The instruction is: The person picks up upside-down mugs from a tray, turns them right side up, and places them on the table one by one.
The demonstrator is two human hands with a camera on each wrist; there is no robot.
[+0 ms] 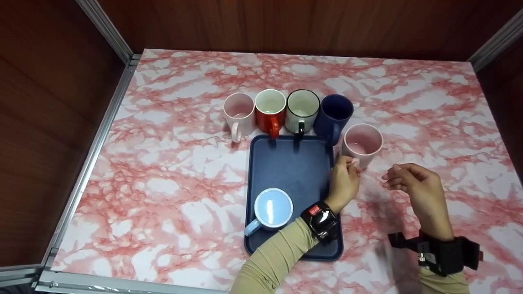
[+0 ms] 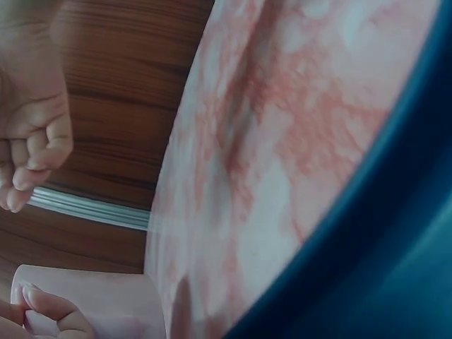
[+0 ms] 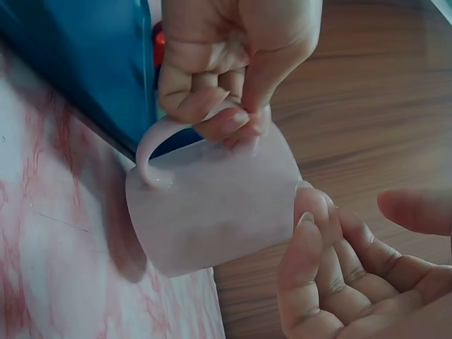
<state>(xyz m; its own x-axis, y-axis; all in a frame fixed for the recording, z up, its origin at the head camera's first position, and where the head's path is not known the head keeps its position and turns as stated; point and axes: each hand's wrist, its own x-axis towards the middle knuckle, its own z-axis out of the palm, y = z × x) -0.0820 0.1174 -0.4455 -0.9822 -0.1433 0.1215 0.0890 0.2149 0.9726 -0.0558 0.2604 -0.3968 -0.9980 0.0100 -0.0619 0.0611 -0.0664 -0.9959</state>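
My left hand [image 1: 344, 181] pinches the handle of a pink mug [image 1: 363, 143] just beyond the right edge of the blue tray [image 1: 290, 167]. In the right wrist view, the left thumb and fingertips close on the upper part of that handle [image 3: 150, 145], with the mug's pale pink side [image 3: 212, 212] facing the camera. To the right of the mug, my right hand [image 1: 423, 194] hovers holding nothing, its fingers loosely bent. A light blue mug [image 1: 273, 208] stands on the tray's near left part, handle toward the lower left.
Behind the tray stands a row of mugs: pink [image 1: 241, 122], red [image 1: 267, 120], white with a black rim [image 1: 300, 118] and dark blue [image 1: 331, 122], handles toward me. The marbled table [image 1: 163, 163] is bordered by wooden panels [image 1: 286, 26] at the back and sides.
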